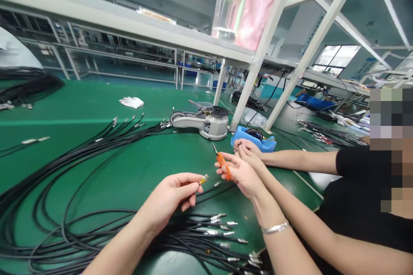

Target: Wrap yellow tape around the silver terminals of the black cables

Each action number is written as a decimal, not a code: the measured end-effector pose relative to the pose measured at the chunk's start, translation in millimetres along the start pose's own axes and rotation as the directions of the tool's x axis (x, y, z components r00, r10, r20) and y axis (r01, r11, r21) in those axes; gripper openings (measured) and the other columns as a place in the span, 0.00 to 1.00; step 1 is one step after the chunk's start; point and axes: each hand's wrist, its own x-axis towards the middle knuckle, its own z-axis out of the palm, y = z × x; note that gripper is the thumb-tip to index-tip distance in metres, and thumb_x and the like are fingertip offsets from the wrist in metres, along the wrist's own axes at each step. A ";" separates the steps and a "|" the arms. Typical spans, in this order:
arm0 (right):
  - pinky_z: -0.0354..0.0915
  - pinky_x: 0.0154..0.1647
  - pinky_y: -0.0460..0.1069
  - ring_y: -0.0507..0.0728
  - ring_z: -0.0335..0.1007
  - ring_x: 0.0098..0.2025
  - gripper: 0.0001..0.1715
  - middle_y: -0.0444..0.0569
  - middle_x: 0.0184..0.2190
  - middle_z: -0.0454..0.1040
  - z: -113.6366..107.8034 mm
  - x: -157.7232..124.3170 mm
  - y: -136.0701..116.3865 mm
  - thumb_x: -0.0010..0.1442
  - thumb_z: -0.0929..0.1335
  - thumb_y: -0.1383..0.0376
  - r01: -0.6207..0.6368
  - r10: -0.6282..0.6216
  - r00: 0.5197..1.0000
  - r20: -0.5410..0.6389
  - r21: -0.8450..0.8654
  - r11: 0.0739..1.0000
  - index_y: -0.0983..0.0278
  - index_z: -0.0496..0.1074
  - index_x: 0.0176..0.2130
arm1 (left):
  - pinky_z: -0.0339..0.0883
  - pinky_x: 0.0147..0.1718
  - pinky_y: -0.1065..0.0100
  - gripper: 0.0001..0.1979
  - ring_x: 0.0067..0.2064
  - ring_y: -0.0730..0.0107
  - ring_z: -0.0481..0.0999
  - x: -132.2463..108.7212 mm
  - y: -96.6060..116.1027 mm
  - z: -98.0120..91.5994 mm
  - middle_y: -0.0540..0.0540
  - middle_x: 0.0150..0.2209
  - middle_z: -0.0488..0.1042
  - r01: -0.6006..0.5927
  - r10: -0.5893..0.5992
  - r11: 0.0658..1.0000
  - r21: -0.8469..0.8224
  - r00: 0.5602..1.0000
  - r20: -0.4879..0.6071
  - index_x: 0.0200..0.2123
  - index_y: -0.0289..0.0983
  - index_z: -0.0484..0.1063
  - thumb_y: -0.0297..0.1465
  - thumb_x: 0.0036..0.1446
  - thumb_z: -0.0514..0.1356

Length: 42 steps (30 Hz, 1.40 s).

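**Q:** What does your left hand have?

**A:** My left hand [172, 193] is almost closed. Thumb and forefinger pinch a gold-coloured connector [203, 179], and the other fingers curl loosely below. The connector's tip shows past my fingertips, but its detail is too small to read, and my fingers hide whether a cable runs from it.

**Q:** And your right?

**A:** My right hand [240, 176], with a silver bracelet [275, 227] at the wrist, is half-curled around an orange-handled screwdriver [223, 166]. The thin shaft points up and away, and I cannot make out its tip.

**Q:** Any other hands in the work area?

**A:** A co-worker's hands [245, 149] sit just beyond my right hand and overlap it. I cannot tell whether they touch the screwdriver.

**Q:** What lies around them?

**A:** Black cables [80, 206] with metal ends spread beneath my hands across a green bench mat [97, 103], running out of frame at the bottom. Beyond them stand a grey tape dispenser [206, 123] and a blue tape dispenser [253, 141]. A white glove [131, 102] lies further left.
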 end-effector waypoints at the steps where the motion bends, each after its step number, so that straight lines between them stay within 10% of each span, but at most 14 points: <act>1: 0.69 0.35 0.44 0.51 0.74 0.37 0.28 0.54 0.45 0.74 -1.9 -14.6 0.2 0.61 0.64 0.63 0.025 -0.026 1.000 0.004 0.218 0.976 0.66 0.57 0.59 | 0.51 0.18 0.77 0.13 0.20 0.80 0.64 -1.3 -0.7 3.6 0.49 0.26 0.74 0.027 -0.030 0.996 0.088 0.999 0.037 0.36 0.31 0.74 0.32 0.46 0.64; 4: 0.66 0.28 0.42 0.49 0.71 0.30 0.31 0.48 0.35 0.74 -0.7 -51.7 0.9 0.50 0.74 0.62 -0.043 0.003 0.998 0.068 0.604 0.796 0.66 0.66 0.51 | 0.53 0.20 0.76 0.08 0.21 0.79 0.64 -2.9 -4.6 14.1 0.52 0.24 0.73 0.036 -0.074 0.962 0.272 0.989 0.130 0.32 0.35 0.69 0.31 0.48 0.61; 8: 0.66 0.26 0.43 0.47 0.68 0.24 0.29 0.42 0.26 0.73 11.8 -75.5 4.6 0.44 0.77 0.62 -0.171 0.114 0.985 0.129 0.654 0.737 0.67 0.68 0.44 | 0.61 0.26 0.72 0.05 0.25 0.74 0.68 -2.2 -9.2 23.5 0.52 0.26 0.73 -0.043 -0.050 0.887 0.461 0.981 0.187 0.30 0.37 0.68 0.33 0.50 0.58; 13: 0.69 0.29 0.44 0.49 0.71 0.24 0.30 0.40 0.24 0.72 27.9 -94.1 7.9 0.45 0.77 0.60 -0.145 0.241 0.970 -0.007 0.780 0.609 0.67 0.64 0.43 | 0.63 0.41 0.67 0.08 0.39 0.62 0.73 -27.9 -9.2 31.5 0.49 0.33 0.77 -0.177 0.297 0.688 0.703 0.954 -0.050 0.30 0.41 0.74 0.38 0.50 0.60; 18: 0.71 0.32 0.45 0.50 0.73 0.28 0.29 0.41 0.26 0.72 48.2 -121.5 2.1 0.46 0.77 0.60 -0.122 0.309 0.950 -0.055 0.842 0.525 0.66 0.64 0.43 | 0.68 0.33 0.68 0.15 0.30 0.65 0.74 -69.1 -43.6 43.7 0.46 0.31 0.79 0.129 -0.060 0.956 0.262 0.964 -0.258 0.32 0.38 0.77 0.44 0.49 0.62; 23: 0.72 0.35 0.46 0.51 0.73 0.32 0.29 0.45 0.31 0.73 69.4 -144.2 -2.1 0.45 0.77 0.58 -0.137 0.353 0.933 -0.069 0.840 0.525 0.64 0.65 0.43 | 0.71 0.40 0.67 0.12 0.35 0.66 0.77 -72.8 -79.2 55.9 0.44 0.33 0.78 0.173 -0.227 0.931 -0.321 0.964 -0.139 0.37 0.35 0.76 0.37 0.54 0.62; 28: 0.66 0.20 0.40 0.45 0.67 0.21 0.31 0.43 0.30 0.71 55.0 -167.4 5.8 0.48 0.74 0.52 -0.288 0.384 0.923 0.039 0.732 0.617 0.63 0.64 0.44 | 0.72 0.35 0.72 0.09 0.32 0.71 0.76 -67.5 -81.6 48.0 0.45 0.33 0.78 0.175 -0.218 0.945 -0.276 0.967 -0.130 0.28 0.33 0.76 0.35 0.52 0.65; 34: 0.58 0.15 0.40 0.43 0.57 0.14 0.32 0.37 0.21 0.62 41.2 -192.6 14.2 0.51 0.70 0.45 -0.499 0.192 0.846 0.498 0.610 0.615 0.65 0.65 0.44 | 0.72 0.33 0.74 0.10 0.30 0.73 0.76 -66.2 -85.0 38.3 0.47 0.31 0.78 0.185 -0.210 0.955 -0.233 0.973 -0.091 0.25 0.34 0.74 0.35 0.53 0.64; 42: 0.55 0.14 0.40 0.43 0.50 0.12 0.26 0.37 0.16 0.59 52.2 -196.4 19.5 0.60 0.64 0.48 -0.527 0.212 0.841 0.498 0.664 0.530 0.69 0.71 0.39 | 0.71 0.30 0.75 0.12 0.26 0.73 0.77 -66.7 -80.9 40.0 0.49 0.27 0.76 0.244 -0.262 0.957 -0.159 0.959 -0.105 0.26 0.33 0.72 0.37 0.50 0.65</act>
